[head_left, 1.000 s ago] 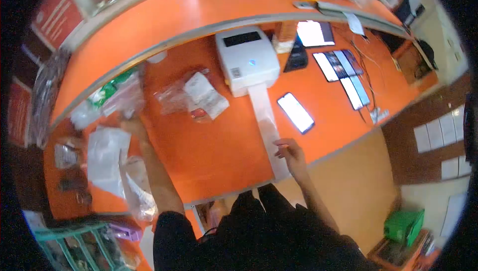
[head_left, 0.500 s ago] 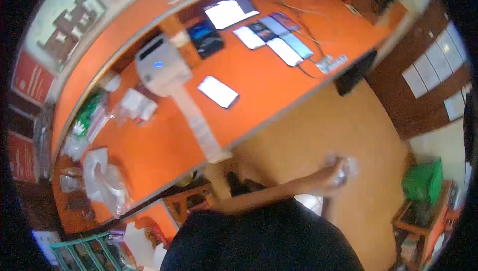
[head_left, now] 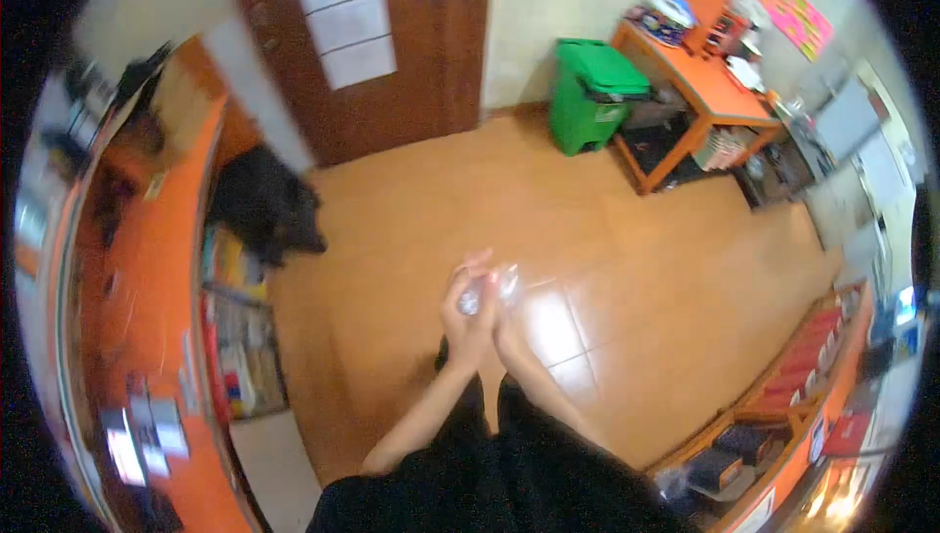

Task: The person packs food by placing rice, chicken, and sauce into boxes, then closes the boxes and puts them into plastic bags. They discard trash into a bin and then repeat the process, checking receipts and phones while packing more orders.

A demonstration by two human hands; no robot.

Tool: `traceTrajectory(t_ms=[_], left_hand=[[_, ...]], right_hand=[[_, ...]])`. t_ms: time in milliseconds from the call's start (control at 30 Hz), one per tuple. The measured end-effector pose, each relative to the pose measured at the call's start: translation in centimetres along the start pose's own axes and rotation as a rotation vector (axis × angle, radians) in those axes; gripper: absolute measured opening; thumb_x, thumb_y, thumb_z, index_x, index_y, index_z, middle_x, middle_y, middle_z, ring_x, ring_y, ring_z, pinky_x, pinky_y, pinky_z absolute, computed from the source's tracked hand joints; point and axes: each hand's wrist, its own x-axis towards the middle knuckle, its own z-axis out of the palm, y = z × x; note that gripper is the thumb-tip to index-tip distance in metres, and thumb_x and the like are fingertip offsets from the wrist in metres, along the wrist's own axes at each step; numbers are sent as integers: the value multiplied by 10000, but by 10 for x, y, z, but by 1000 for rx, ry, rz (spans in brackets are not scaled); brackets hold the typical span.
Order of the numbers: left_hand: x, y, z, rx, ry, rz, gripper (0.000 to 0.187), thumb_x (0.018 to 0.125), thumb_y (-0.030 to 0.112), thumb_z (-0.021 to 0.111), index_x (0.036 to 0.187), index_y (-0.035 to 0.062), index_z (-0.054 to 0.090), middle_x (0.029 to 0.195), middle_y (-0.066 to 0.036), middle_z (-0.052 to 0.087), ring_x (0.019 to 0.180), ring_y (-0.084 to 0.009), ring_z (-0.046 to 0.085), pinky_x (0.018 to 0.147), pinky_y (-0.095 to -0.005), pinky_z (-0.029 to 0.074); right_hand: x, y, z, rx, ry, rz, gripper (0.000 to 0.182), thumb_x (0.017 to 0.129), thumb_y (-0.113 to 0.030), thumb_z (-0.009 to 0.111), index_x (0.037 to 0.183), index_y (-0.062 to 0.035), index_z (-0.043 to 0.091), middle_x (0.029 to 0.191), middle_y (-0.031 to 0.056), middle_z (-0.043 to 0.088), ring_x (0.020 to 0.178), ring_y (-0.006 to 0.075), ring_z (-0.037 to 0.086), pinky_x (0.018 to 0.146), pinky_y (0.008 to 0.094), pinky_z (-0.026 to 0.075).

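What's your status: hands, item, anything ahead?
Left hand and right hand pressed together around a small clear plastic wad. Open tiled floor below. Green bin stands far off, by the wall.

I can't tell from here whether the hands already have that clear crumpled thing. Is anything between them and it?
Nothing visible. Left hand and right hand are pressed together around the clear crumpled thing, above bare floor. What the thing is, blur hides.

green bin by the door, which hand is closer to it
Right, narrowly. The right hand is on the side toward the green bin; the left hand presses against it, both around a crumpled clear wrapper.
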Motion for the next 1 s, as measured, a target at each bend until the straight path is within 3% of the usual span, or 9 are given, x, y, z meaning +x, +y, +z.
traceTrajectory(t_ms=[233, 333, 400, 467, 567, 700, 867, 933, 1000], left_hand=[[169, -108, 209, -316, 11, -668, 251, 931, 249, 587, 845, 13, 577, 775, -29, 608, 706, -126, 555, 708, -259, 467], [205, -141, 322, 56, -413, -337, 408, 963, 424, 479, 961, 25, 559, 946, -103, 623, 883, -217, 585, 813, -348, 462], [203, -249, 386, 233, -870, -587, 681, 937, 635, 278, 1186, 56, 537, 1210, -208, 550, 1185, -326, 476, 997, -449, 352], [200, -334, 472, 57, -872, -994, 804, 899, 699, 167, 1293, 81, 496, 1345, -214, 447, 1288, -356, 360, 1065, -466, 252], [223, -429, 567, -106, -948, -1340, 888, 869, 742, 118, 1392, 98, 433, 1454, -210, 343, 1345, -370, 299, 1110, -467, 192], [344, -486, 681, -484, -749, -1380, 851, 865, 723, 318, 1363, 43, 440, 1433, -160, 386, 1283, -330, 393, 1053, -454, 315], [553, -641, 758, -1285, -772, -1129, 636, 830, 553, 562, 1259, 91, 477, 1247, -89, 504, 1101, -267, 501, 958, -443, 405], [607, -611, 771, -545, -209, -1173, 646, 800, 522, 599, 1271, 108, 442, 1286, -78, 442, 1121, -261, 445, 965, -449, 384], [651, -614, 801, -437, -58, -1310, 650, 779, 488, 620, 1276, 121, 418, 1322, -72, 386, 1142, -263, 399, 971, -444, 368]], right_hand=[[182, -68, -162, 101, 262, -165, 675, 884, -341, 571, 1428, -153, 217, 1414, 78, 320, 1270, 242, 386, 1041, 388, 351], [223, -107, -259, 39, 433, -130, 593, 860, -298, 625, 1353, -145, 332, 1336, 68, 388, 1204, 201, 420, 965, 352, 402], [246, -122, -326, -111, 591, -47, 468, 826, -241, 686, 1230, -107, 490, 1207, 61, 499, 1099, 165, 485, 891, 321, 442], [255, -169, -367, -188, 756, 53, 348, 803, -195, 715, 1103, -77, 582, 1064, 55, 578, 988, 163, 546, 827, 321, 474], [289, -117, -459, -307, 921, 75, 205, 801, -128, 690, 988, -73, 626, 900, 43, 611, 818, 156, 578, 724, 314, 494], [339, -68, -586, -45, 1324, 117, 177, 799, -82, 615, 974, -93, 595, 888, 48, 607, 791, 153, 586, 677, 302, 500], [433, -153, -674, 88, 1246, 143, 159, 822, -121, 585, 978, -111, 556, 912, 51, 590, 848, 187, 586, 736, 323, 527], [475, -129, -718, 129, 1255, 157, 193, 817, -111, 579, 1007, -110, 544, 967, 66, 577, 874, 196, 585, 768, 334, 535], [535, -173, -733, 211, 1121, 113, 245, 806, -95, 593, 1044, -90, 533, 1028, 89, 551, 938, 209, 573, 786, 341, 538]])
